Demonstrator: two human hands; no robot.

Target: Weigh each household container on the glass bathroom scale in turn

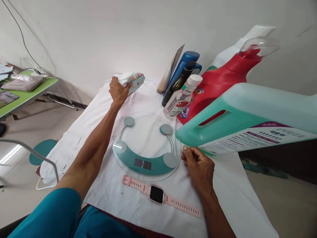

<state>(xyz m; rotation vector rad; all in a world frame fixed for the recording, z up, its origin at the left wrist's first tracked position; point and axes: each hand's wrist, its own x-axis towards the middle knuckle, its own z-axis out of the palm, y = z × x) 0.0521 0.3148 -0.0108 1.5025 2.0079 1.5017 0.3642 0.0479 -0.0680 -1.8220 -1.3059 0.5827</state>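
Note:
Stretched out to the back left of the table, my left hand (120,91) is closed around a pack of wet wipes (136,82) with a white lid. My right hand (200,165) rests on the cloth beside the right rim of a round glass weighing scale (143,164), fingers curled in and thumb against the index finger. I see nothing held in it; whether it touches the glass I cannot tell. The scale lies flat, with a teal band, a small dark display and round grey pads. In front of it lies a smartwatch (156,194) with its pink strap laid open.
Right of the scale stand a clear bottle with a white cap (179,103), a dark pump bottle (177,82), a blue bottle (184,59), a tube (170,71), a red detergent bottle (220,79) and a large green jug (210,114). A green table (47,86) stands far left.

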